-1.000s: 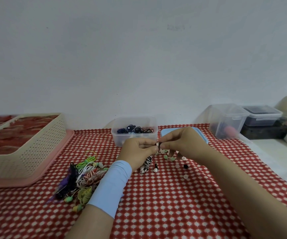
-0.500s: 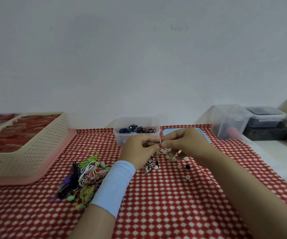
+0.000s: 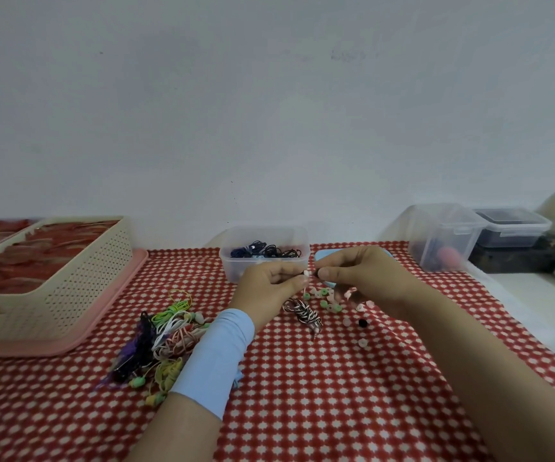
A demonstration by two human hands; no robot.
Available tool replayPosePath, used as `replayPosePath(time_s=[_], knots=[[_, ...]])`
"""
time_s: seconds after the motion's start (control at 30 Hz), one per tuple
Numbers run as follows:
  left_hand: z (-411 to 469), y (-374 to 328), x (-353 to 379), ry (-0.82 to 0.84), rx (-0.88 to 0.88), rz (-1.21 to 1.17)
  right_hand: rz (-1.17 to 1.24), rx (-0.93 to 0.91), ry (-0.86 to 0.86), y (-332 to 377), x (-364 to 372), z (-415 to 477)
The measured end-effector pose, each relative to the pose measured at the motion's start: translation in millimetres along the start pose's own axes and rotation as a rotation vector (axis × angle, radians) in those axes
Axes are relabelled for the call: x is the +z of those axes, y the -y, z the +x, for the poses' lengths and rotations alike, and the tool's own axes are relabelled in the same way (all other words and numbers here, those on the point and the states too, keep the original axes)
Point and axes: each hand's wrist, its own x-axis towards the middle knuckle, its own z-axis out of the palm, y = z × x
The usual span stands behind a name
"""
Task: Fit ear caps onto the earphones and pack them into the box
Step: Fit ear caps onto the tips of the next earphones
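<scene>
My left hand [image 3: 269,283] pinches the white earbud of a black-and-white striped earphone [image 3: 304,311], whose coiled cord hangs down to the cloth. My right hand [image 3: 361,278] pinches a small dark ear cap against that earbud; the two hands meet fingertip to fingertip. Loose ear caps [image 3: 329,303], green, white, pink and one black, lie scattered under my right hand. A clear plastic box [image 3: 264,253] behind my hands holds dark coiled earphones. A pile of coloured earphones [image 3: 162,338] lies left of my left forearm.
A cream perforated basket [image 3: 52,281] on a pink tray stands at the far left. A blue lid [image 3: 327,255] lies behind my right hand. Clear lidded containers [image 3: 442,238] stand at the back right. A red-and-white patterned cloth [image 3: 302,395] covers the table.
Both hands have stayed pressed together at the earbud, with only small finger shifts. The striped cord bundle has swung slightly to the right beneath them.
</scene>
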Motion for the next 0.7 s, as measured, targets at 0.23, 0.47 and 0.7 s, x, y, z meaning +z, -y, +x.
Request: replayPosePath(time_s=[0.23, 0.47, 0.7], knots=[[3, 1, -7, 0.115, -0.045, 0.194, -0.643, 0.128, 0.179, -7, -29, 4], [-1, -2, -4, 0.186, -0.075, 0.15, -0.708, 0.081, 0.099, -9, -36, 6], [-1, 1, 0, 0.223, -0.123, 0.087, -0.881, 0.152, 0.229, -9, -30, 6]])
